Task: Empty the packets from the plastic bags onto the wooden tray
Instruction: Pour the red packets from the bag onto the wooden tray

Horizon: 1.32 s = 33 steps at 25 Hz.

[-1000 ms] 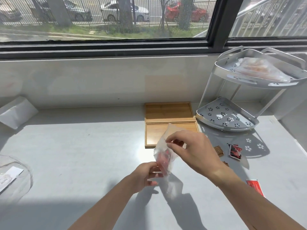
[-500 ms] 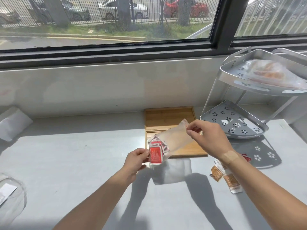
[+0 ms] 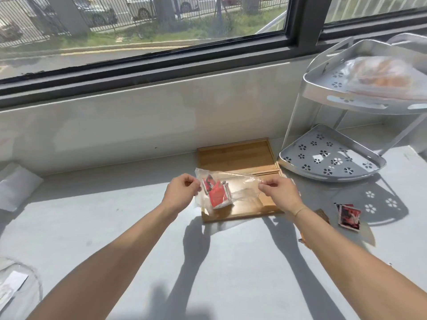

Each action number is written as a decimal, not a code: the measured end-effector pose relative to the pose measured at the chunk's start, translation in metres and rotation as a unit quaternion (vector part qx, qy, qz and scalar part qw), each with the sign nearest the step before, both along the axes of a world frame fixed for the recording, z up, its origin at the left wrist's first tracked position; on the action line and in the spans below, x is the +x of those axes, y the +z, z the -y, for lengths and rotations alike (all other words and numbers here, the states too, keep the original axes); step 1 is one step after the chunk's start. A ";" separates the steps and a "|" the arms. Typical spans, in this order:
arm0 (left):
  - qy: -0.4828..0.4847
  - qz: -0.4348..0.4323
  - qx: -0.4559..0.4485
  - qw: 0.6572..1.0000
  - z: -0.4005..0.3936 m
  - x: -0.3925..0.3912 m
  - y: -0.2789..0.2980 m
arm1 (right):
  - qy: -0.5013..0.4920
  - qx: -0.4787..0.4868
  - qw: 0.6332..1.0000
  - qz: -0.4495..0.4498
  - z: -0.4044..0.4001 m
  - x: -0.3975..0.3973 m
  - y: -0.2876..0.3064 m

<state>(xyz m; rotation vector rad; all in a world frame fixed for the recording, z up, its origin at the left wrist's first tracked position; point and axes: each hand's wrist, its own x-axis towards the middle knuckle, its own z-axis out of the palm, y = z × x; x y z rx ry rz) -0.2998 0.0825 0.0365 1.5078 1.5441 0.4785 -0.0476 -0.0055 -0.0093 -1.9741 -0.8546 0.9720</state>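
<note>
Both hands hold a clear plastic bag (image 3: pixel 227 187) stretched between them above the near half of the wooden tray (image 3: pixel 233 155). Left hand (image 3: pixel 181 192) pinches the bag's left edge with curled fingers; right hand (image 3: pixel 278 192) pinches the right edge in the same way. Red and white packets (image 3: pixel 216 192) are bunched inside the bag toward its left end, hanging lower than the pinched edges.

Setting: a pale grey counter (image 3: pixel 138 227) running along a white wall (image 3: pixel 115 125) below a dark-framed window (image 3: pixel 161 63); outside are grass, a railing fence and parked cars. Strong sunlight casts sharp shadows of the arms and bag onto the counter in front of the tray. The tray lies against the wall and has two shallow compartments, one behind the other.

Right of the tray stands a two-tier white corner rack (image 3: pixel 330 162) with flower-shaped cut-outs; its upper shelf carries a second plastic bag (image 3: pixel 381 77) with orange contents. On the counter near the right forearm lie a loose red and black packet (image 3: pixel 349 217) and a brown packet (image 3: pixel 322 214), partly hidden by the arm. A white pouch (image 3: pixel 16 185) rests at the far left by the wall, and clear plastic with a white slip (image 3: pixel 13 285) lies at the lower left edge.
</note>
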 end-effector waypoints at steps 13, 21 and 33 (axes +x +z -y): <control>-0.028 0.051 0.050 0.997 -0.020 0.025 0.048 | -0.096 -0.024 0.972 -0.212 -0.005 -0.015 -0.014; -0.051 0.057 0.098 0.992 -0.029 0.046 0.082 | -0.107 -0.042 0.950 -0.290 -0.009 -0.040 -0.006; -0.034 0.035 0.118 0.992 -0.025 0.023 0.093 | -0.106 -0.024 0.954 -0.281 -0.016 -0.066 -0.011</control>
